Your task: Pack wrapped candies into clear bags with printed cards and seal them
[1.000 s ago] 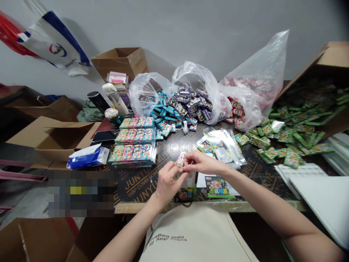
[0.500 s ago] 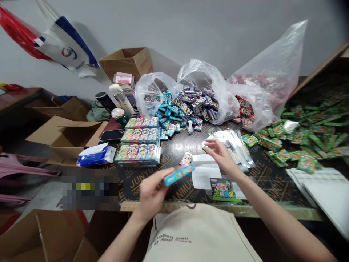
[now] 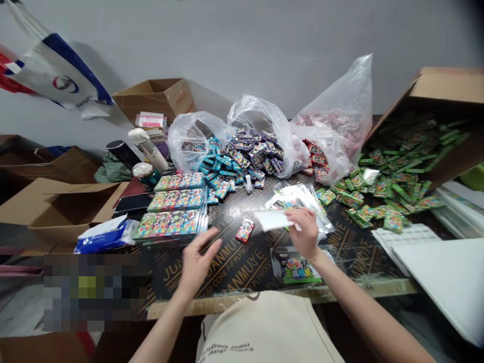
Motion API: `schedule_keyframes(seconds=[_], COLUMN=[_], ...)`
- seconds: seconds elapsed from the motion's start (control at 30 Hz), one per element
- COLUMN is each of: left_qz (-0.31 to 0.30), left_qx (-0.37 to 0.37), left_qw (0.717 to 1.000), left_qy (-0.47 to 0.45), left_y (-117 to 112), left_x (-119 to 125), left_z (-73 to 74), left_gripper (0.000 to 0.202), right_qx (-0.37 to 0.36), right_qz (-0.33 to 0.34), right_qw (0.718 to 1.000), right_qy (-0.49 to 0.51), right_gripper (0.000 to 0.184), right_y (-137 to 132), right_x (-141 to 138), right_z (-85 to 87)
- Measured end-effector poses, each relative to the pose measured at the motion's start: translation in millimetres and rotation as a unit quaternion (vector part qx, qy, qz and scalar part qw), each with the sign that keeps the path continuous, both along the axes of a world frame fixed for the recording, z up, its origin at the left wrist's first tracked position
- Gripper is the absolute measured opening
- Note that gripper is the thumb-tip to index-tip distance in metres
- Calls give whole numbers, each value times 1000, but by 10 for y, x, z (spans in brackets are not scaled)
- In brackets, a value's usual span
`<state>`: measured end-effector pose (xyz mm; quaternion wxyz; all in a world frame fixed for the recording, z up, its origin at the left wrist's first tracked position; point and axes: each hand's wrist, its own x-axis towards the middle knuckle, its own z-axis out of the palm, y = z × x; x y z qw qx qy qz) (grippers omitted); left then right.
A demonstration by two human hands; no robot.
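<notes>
My right hand [image 3: 304, 232] pinches the edge of a white sheet of paper [image 3: 273, 221], lifted just over the table. My left hand [image 3: 198, 259] is empty, thumb and fingers apart, in front of the stacked packs of small colourful boxes [image 3: 172, 224]. Between the hands a small red-and-white box [image 3: 245, 230] lies on the dark table [image 3: 227, 272]. Below my right hand is a printed clear bag [image 3: 295, 264] with a dark, colourful front. Behind the paper lies a pile of white and clear plastic bags [image 3: 298, 196], partly hidden by my right hand.
Clear bags spill blue boxes [image 3: 219, 174], purple boxes [image 3: 260, 148] and red boxes [image 3: 316, 154] at the back. Green boxes [image 3: 393, 184] pour from a carton at right. White sheets [image 3: 438, 267], a blue wipes pack [image 3: 106, 234] and an open carton [image 3: 71, 206] flank the workspace.
The blue pack has left my left hand, which now stands open near the stacks. My right hand has picked up the white paper from the table. The view has shifted to the right.
</notes>
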<state>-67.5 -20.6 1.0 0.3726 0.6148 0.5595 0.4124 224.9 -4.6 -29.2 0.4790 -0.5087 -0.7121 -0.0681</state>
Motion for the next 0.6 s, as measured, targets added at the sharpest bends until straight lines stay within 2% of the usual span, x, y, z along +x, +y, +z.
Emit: schedule_keyframes(seconds=[0.03,0.1,0.17,0.23,0.27,0.33,0.4,0.43,0.47,0.5,0.53,0.57,0.6], left_qz=[-54,-85,-53,-23,-20,-43,-114,-165,-220,-271,-316,-346,-361], left_qx=[-102,-242,-271,-255,-249,-255,-272,-280,-283,-272,-246,-195,-121], left_qw=[987,924,882,870,871,878,882,882,882,886,895,910,924], left_qy=[-108,-282,-381,-421,-422,-404,-369,-342,-307,-259,-195,-123,-41], left_y=[-34,-41,11,65,74,42,-42,-87,-124,-146,-150,-138,-115], left_x=[180,491,693,807,854,968,1120,1200,1273,1334,1382,1416,1436], left_z=[7,-2,-18,-11,4,44,73,70,49,5,-65,-160,-277], left_gripper=[43,52,41,40,40,38,41,44,48,52,55,57,57], right_qx=[42,69,26,-81,-141,-236,-282,-283,-268,-229,-167,-84,2], right_qz=[45,144,195,193,186,182,171,141,82,-10,-128,-266,-406], right_qw=[998,985,975,977,972,938,895,889,896,909,917,905,863], right_qy=[-16,-73,-98,-44,18,178,300,331,345,347,340,322,302], right_gripper=[15,20,25,34,45,73,82,78,69,59,50,45,45], right_y=[-95,-272,-408,-503,-543,-625,-710,-756,-812,-894,-1018,-1195,-1427], right_x=[-45,-130,-176,-176,-166,-130,-42,54,203,414,686,1005,1345], right_z=[49,96,98,100,112,164,236,270,297,316,327,329,320])
